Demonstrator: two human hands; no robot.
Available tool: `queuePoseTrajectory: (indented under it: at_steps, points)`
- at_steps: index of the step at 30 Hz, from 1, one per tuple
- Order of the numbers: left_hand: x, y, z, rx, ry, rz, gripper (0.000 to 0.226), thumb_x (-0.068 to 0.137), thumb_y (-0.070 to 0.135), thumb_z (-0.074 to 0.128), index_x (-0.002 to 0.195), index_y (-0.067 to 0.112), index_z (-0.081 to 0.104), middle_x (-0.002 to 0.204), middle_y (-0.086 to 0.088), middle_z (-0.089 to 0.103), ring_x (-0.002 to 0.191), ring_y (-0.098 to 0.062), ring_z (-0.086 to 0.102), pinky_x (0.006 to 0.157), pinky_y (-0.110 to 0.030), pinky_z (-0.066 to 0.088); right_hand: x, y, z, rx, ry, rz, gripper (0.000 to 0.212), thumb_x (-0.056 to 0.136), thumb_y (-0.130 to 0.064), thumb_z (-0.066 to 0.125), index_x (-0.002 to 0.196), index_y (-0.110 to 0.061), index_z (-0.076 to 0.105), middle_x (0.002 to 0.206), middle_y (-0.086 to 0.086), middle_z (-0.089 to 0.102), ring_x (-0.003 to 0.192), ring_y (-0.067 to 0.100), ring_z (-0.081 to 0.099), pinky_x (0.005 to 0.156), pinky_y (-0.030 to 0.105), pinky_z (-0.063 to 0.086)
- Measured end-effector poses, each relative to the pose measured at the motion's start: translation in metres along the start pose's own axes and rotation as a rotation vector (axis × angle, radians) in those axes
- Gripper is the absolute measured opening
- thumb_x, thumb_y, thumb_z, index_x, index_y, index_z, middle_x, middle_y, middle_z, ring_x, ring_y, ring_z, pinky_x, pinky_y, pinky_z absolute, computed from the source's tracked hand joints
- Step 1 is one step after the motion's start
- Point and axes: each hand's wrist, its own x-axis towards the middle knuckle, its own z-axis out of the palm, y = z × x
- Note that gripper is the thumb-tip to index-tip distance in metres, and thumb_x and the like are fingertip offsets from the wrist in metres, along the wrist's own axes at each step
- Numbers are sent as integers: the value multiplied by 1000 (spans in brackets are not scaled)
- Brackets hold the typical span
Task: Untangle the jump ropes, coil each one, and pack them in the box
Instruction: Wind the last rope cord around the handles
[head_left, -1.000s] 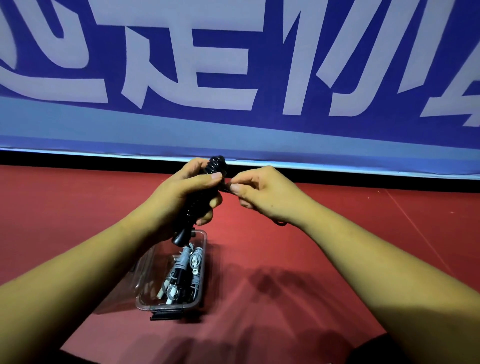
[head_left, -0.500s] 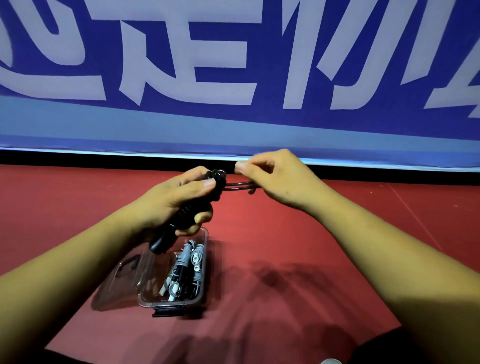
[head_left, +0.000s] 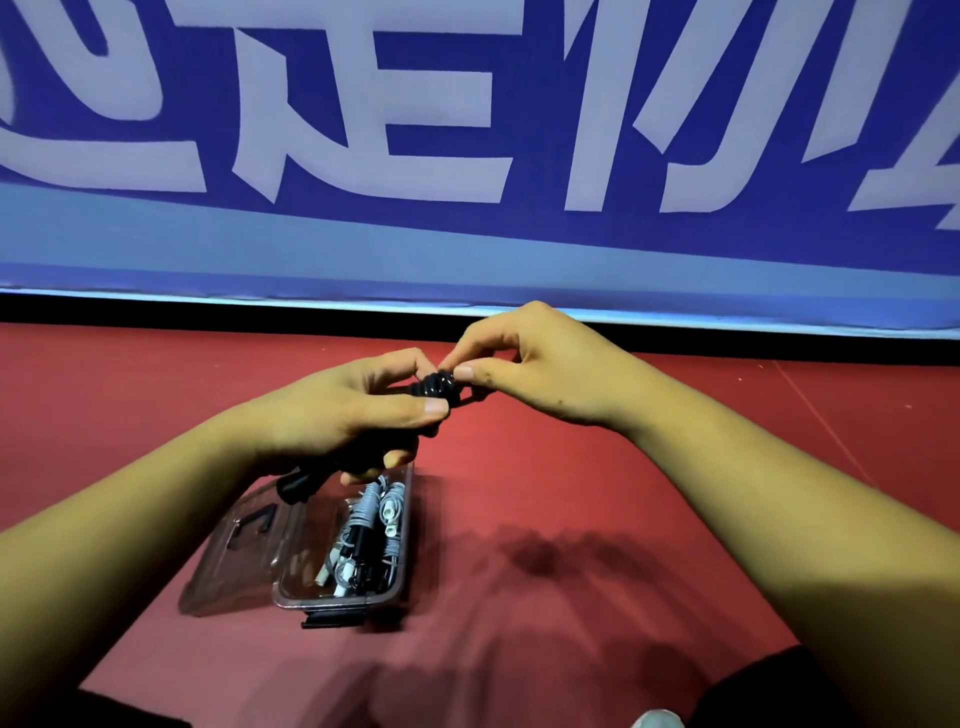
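Two hands are working one black jump rope in the air above the red floor. Your left hand (head_left: 358, 410) is closed around the black jump rope (head_left: 435, 388), gripping its handles with the thumb pressed over the bundle near the top; the lower handle ends stick out below your palm, just over the box. Your right hand (head_left: 524, 364) has come back in from where it was half a second ago, when it was drawing a length of cord out to the right. Now its thumb and forefinger pinch the cord right at the top of the bundle, the other fingers curled loosely. That reads as one more wrap being laid or tucked, so the coil looks close to finished, though how much loose cord remains is hidden behind your fingers.

The clear plastic box (head_left: 363, 597) sits on the floor below and slightly left of your hands, its lid (head_left: 244, 540) hinged open to the left. It already holds the grey-and-white jump rope (head_left: 371, 519) and some dark parts, bundled lengthwise against the right wall. The left part of the box appears free, likely room enough for the black bundle.

Secure the end before you lower it, or the wraps may spring loose.
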Motion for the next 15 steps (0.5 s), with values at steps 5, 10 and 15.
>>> queuePoseTrajectory:
  at_steps: [5,10,15]
  points:
    - [-3,1,5,89,47,-26,42,79,41,76,97,13,51,59,-8,54,41,-14,46,39,-23,36,1,-7,3,-311,-69,-26,12,93,-23,59,98,-18,70,94,-8,71,80,5,60,72,24,48]
    - [-4,3,19,138,148,8,48,88,65,49,95,18,51,67,5,62,48,-10,51,41,-21,38,-1,-9,12,-504,-85,-57,8,91,-26,51,92,-19,54,88,-3,64,75,19,55,68,40,48]
    - [3,2,31,82,283,42,46,93,50,50,92,4,41,58,1,55,41,-13,47,36,-19,33,-4,-14,13,-503,19,-163,11,91,-24,52,89,-16,44,78,-4,55,70,22,49,59,37,39]
